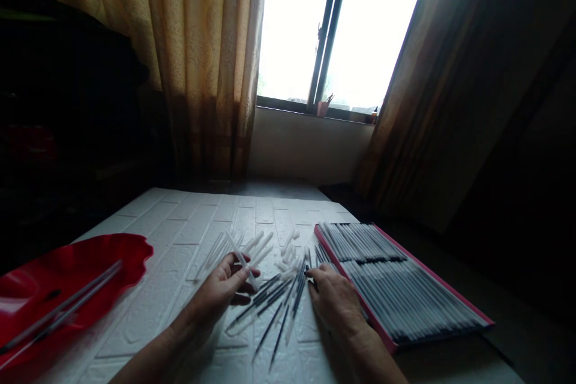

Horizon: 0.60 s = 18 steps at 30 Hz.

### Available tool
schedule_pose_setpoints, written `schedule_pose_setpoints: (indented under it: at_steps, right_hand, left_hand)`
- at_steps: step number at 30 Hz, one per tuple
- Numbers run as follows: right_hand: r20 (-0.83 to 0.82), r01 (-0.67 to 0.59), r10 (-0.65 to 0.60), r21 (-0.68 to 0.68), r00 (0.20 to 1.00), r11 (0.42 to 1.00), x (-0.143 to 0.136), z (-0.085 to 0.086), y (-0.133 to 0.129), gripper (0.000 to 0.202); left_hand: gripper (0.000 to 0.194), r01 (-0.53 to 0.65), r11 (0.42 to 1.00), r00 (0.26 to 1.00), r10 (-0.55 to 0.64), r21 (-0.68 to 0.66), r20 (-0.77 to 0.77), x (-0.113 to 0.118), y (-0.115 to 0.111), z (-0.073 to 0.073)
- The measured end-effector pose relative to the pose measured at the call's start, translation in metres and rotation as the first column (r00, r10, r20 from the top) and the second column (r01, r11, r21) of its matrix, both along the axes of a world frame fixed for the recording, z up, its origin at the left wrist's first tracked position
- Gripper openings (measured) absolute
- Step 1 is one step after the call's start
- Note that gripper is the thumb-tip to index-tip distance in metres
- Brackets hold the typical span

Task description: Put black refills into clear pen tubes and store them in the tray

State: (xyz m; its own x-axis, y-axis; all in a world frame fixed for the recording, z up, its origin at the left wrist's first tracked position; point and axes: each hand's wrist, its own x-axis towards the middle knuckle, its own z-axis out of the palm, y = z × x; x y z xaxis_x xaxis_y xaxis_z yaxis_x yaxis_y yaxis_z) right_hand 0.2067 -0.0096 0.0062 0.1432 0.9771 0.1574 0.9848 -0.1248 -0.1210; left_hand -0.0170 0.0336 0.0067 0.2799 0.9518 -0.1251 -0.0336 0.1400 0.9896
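Observation:
My left hand (231, 279) is closed around a clear white pen barrel (237, 252), which slants up past the fingers. Beside it, more white pen barrels (216, 252) lie in a loose group. Between my two hands a fan of dark-tipped pen refills (281, 306) is spread on the table, some crossing each other. My right hand (333, 294) pinches at the right side of this pile; a small dark piece shows at its fingertips, too small to name. Small white translucent pieces, possibly caps (288, 258), lie just beyond the refills.
A red-edged box (389, 345) packed with rows of pens stands close to my right hand. On the left a red scalloped tray (130, 246) holds a couple of long pens. White brick-patterned sheeting covers the table (180, 210). Curtains and a bright window are behind.

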Motion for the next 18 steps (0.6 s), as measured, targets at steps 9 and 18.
schedule_pose_setpoints:
  at_steps: [9,18]
  right_hand:
    - [0.006,-0.392,0.392,0.064,0.92,0.918,-0.036,0.011,0.01,0.02]
    - [0.176,-0.625,0.643,-0.154,0.745,0.765,-0.044,0.019,0.035,0.02]
  left_hand:
    - [0.038,-0.086,0.996,0.996,0.085,0.028,0.024,-0.006,0.009,-0.001]
    - [0.041,-0.094,0.995,0.995,0.094,-0.015,0.02,-0.009,0.017,-0.007]
